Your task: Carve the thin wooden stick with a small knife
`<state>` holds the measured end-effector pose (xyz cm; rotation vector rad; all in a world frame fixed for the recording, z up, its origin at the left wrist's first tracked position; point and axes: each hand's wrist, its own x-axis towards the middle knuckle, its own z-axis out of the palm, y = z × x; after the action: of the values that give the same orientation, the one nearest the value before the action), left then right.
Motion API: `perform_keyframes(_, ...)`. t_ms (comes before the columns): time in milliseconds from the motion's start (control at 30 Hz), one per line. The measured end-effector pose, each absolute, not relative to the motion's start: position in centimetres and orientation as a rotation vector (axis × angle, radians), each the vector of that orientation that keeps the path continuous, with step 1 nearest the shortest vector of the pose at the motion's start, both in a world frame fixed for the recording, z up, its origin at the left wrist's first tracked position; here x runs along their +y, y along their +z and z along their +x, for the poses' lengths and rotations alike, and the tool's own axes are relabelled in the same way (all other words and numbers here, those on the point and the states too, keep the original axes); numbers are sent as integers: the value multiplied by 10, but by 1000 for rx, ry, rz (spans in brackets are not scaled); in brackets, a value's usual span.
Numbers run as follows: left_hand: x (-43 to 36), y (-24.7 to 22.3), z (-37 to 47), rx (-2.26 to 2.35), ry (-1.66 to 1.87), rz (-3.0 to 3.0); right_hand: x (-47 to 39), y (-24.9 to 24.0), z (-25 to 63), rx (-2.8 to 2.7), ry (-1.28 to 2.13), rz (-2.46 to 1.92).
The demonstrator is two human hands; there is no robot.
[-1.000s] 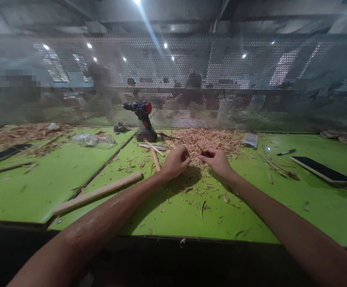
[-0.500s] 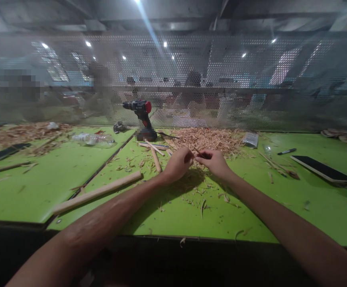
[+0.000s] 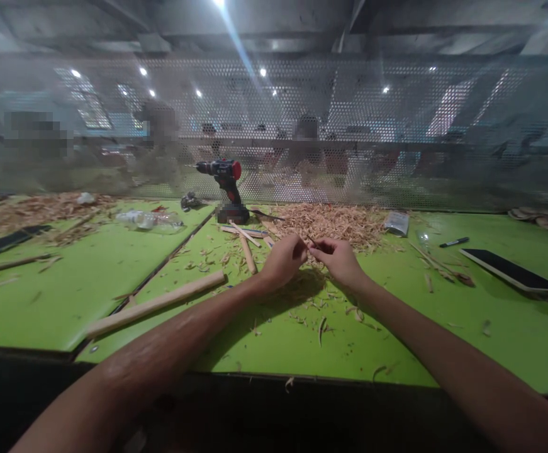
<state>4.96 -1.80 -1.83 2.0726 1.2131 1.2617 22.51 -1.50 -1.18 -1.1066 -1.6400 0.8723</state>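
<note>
Fingers (image 3: 324, 243) of my right hand (image 3: 344, 261) pinch a dark stick (image 3: 312, 240) over the counter (image 3: 274, 346), beside my curled left hand (image 3: 280, 259) (whose hold I cannot tell), and a loose pinch could lose it among the shavings (image 3: 344, 221).

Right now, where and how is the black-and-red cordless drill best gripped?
Probably by the narrow handle of the black-and-red cordless drill, coming from the right, behind its red rear end. It stands upright on a wide base, leaving the handle exposed; its chuck points left, and pale wooden strips lie in front.
</note>
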Motion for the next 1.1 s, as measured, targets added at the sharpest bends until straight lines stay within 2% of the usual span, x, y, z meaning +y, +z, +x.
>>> perform_keyframes(133, -15, -18, 44, 976, 1116, 1773, -14, -5, 232, -1705, 827, -1062)
perform_keyframes(433, -6, -13, 30, 744, 932, 1528, -13, 0, 240, -1652, 1191, -1083)
perform_keyframes(567, -6, -10, 29, 686, 872, 1466, -11, -1, 243, -1659, 1254, -1063)
perform_keyframes(1100, -7, -17, 36, 863, 987, 1579, -12, -1, 241, -1761, 961, -1132)
